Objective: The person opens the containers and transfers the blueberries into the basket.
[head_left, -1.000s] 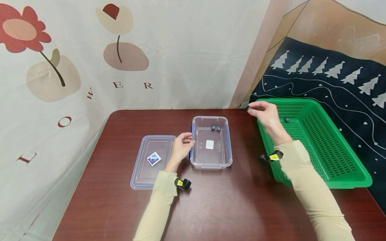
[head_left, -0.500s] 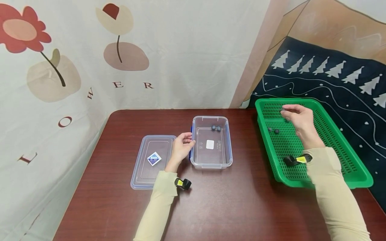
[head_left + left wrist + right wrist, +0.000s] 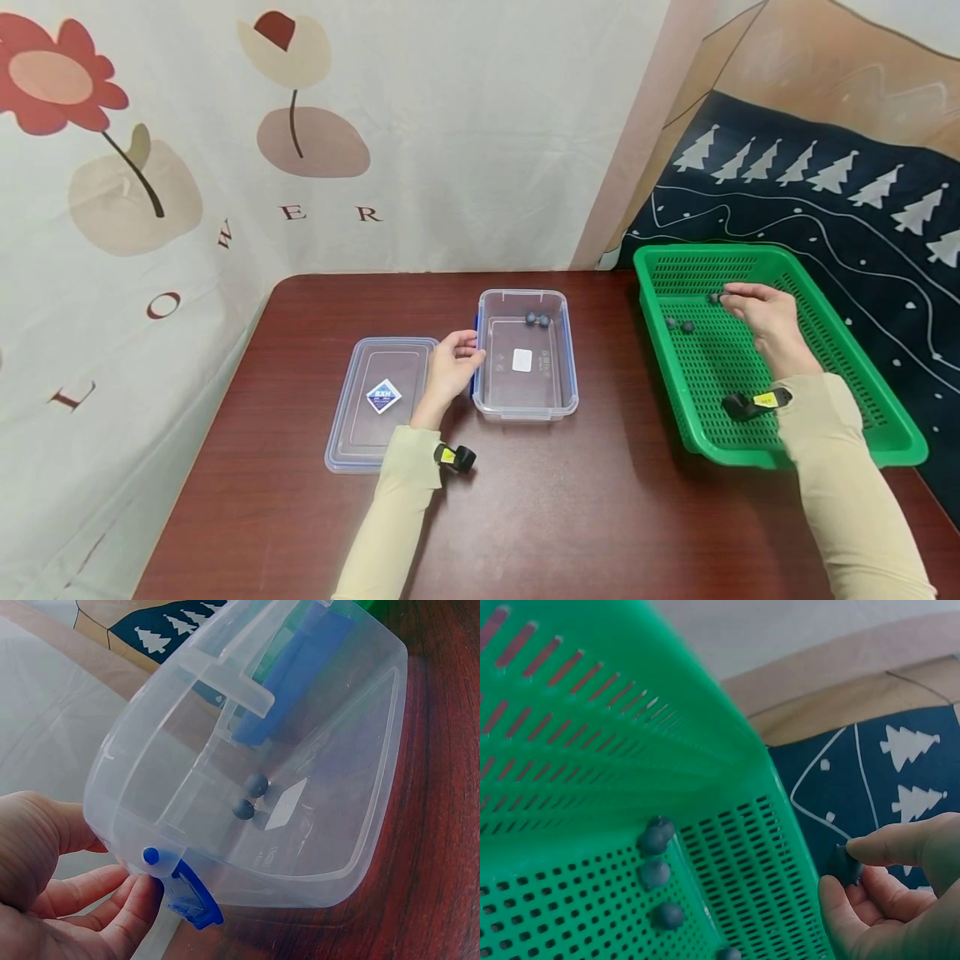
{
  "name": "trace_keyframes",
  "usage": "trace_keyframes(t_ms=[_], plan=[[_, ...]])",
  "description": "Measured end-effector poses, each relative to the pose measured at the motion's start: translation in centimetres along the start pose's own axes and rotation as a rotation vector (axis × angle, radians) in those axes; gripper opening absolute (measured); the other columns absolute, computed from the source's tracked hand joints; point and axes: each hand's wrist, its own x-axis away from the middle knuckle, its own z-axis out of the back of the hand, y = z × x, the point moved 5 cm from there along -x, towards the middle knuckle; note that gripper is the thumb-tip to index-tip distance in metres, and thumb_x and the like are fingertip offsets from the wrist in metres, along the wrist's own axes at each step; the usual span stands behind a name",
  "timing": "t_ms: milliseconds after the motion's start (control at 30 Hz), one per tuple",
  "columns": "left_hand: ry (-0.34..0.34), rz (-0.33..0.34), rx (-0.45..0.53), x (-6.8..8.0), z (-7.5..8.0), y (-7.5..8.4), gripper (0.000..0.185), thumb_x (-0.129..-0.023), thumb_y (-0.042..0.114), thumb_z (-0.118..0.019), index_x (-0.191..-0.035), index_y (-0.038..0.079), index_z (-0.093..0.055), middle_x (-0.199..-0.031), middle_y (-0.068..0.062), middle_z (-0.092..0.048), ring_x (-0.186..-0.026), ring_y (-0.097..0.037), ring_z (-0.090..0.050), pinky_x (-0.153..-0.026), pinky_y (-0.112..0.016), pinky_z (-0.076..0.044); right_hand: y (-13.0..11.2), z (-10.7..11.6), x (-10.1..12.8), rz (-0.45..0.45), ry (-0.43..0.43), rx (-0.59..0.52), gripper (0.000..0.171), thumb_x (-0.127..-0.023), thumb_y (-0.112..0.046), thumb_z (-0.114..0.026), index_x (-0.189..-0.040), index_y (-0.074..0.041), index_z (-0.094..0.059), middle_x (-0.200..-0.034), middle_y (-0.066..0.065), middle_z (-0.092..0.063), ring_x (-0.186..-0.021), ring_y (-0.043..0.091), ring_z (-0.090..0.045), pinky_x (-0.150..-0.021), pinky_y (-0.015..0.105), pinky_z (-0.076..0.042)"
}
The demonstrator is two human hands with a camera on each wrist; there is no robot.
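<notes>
My right hand (image 3: pixel 765 321) is over the green basket (image 3: pixel 660 400), pinching a dark blueberry (image 3: pixel 844 865) between thumb and fingertips. Several other blueberries (image 3: pixel 667 915) lie on the basket floor, toward its far left end in the head view. My left hand (image 3: pixel 450 367) holds the left side of a clear plastic box (image 3: pixel 525 413), its fingers against a blue latch (image 3: pixel 196 896) that hangs down in the left wrist view. Inside this lidless box, two blueberries (image 3: pixel 256 785) sit side by side near the far end, beyond a white label (image 3: pixel 522 360).
A clear lid (image 3: pixel 345 425) with a blue diamond sticker lies flat left of the box, partly behind the left hand. The brown table (image 3: pixel 540 525) meets a pale printed curtain (image 3: pixel 465 167) at the back. Dark tree-patterned fabric (image 3: pixel 825 208) rises behind the basket.
Pinching a blueberry, my right hand has moved from the basket's left edge rightward over the inside, then slightly nearer. Blueberries it had covered now show. The left hand and box have stayed put.
</notes>
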Motion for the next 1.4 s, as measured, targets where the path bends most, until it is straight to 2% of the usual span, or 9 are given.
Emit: trace_keyframes(t_ms=[133,333,567,700,1000,1100,1200,1400], plan=[[0.001,-0.002,0.009,0.1,0.0,0.0,0.03,-0.08,-0.002,-0.066,-0.11,-0.009,-0.061,-0.098,-0.022,-0.064,-0.088,-0.032,-0.062,-0.078,-0.035,-0.056,0.6,0.2,-0.3,-0.021,-0.011,-0.053,0.015,-0.087,-0.006,-0.063,-0.086,-0.021,-0.066,-0.095,-0.009,-0.05,-0.074,-0.006,-0.06,-0.09,0.016,-0.046],[0.004,0.002,0.001,0.1,0.0,-0.1,0.03,-0.08,-0.002,-0.065,-0.109,-0.008,-0.061,-0.097,-0.021,-0.064,-0.088,-0.031,-0.062,-0.077,-0.034,-0.056,1.0,0.1,-0.5,-0.037,-0.011,-0.059,0.018,-0.088,-0.007,-0.062,-0.08,-0.023,-0.064,-0.097,-0.009,-0.049,-0.074,-0.006,-0.059,-0.092,0.016,-0.045],[0.006,0.003,-0.004,0.1,0.0,-0.1,0.03,-0.08,-0.002,-0.065,-0.109,-0.008,-0.061,-0.098,-0.021,-0.064,-0.088,-0.031,-0.063,-0.077,-0.035,-0.056,0.3,-0.6,-0.1,-0.011,-0.043,-0.139,0.017,-0.088,-0.005,-0.062,-0.084,-0.021,-0.064,-0.098,-0.007,-0.05,-0.077,-0.006,-0.06,-0.088,0.013,-0.046],[0.007,-0.005,0.007,0.1,0.0,-0.1,0.029,-0.08,-0.003,-0.065,-0.108,-0.009,-0.061,-0.097,-0.022,-0.064,-0.087,-0.032,-0.062,-0.077,-0.034,-0.056,-0.8,-1.9,0.5,0.037,-0.073,-0.183,0.016,-0.086,-0.003,-0.063,-0.085,-0.019,-0.066,-0.095,-0.007,-0.055,-0.079,-0.003,-0.061,-0.079,0.011,-0.049],[0.009,-0.001,0.016,0.0,0.0,-0.1,0.03,-0.08,-0.004,-0.065,-0.108,-0.009,-0.061,-0.096,-0.022,-0.064,-0.087,-0.032,-0.062,-0.077,-0.034,-0.056,-3.1,-6.8,1.3,0.123,-0.135,-0.229,0.022,-0.085,0.005,-0.062,-0.082,-0.016,-0.068,-0.08,-0.009,-0.065,-0.076,0.0,-0.063,-0.074,0.012,-0.052],[0.007,0.004,0.018,-0.1,-0.1,-0.2,0.03,-0.08,-0.004,-0.065,-0.109,-0.008,-0.061,-0.097,-0.022,-0.064,-0.088,-0.032,-0.062,-0.078,-0.034,-0.056,-3.5,-8.5,1.3,0.132,-0.143,-0.175,0.018,-0.085,0.004,-0.062,-0.086,-0.014,-0.067,-0.08,-0.01,-0.065,-0.076,-0.001,-0.062,-0.075,0.013,-0.052],[0.006,0.008,0.01,-0.1,-0.1,-0.2,0.03,-0.08,-0.003,-0.065,-0.109,-0.008,-0.061,-0.097,-0.022,-0.064,-0.088,-0.031,-0.062,-0.078,-0.034,-0.056,-3.8,-10.2,1.4,0.142,-0.151,-0.106,0.015,-0.085,0.001,-0.063,-0.097,-0.007,-0.064,-0.081,-0.01,-0.064,-0.076,-0.001,-0.061,-0.075,0.013,-0.052],[0.004,0.009,0.007,-0.2,-0.1,-0.2,0.03,-0.081,-0.002,-0.065,-0.11,-0.008,-0.061,-0.098,-0.021,-0.064,-0.088,-0.031,-0.063,-0.078,-0.035,-0.055,-3.9,-13.9,1.6,0.164,-0.182,0.068,0.034,-0.089,-0.003,-0.061,-0.12,0.008,-0.055,-0.08,-0.012,-0.061,-0.079,0.004,-0.059,-0.078,0.013,-0.051]])
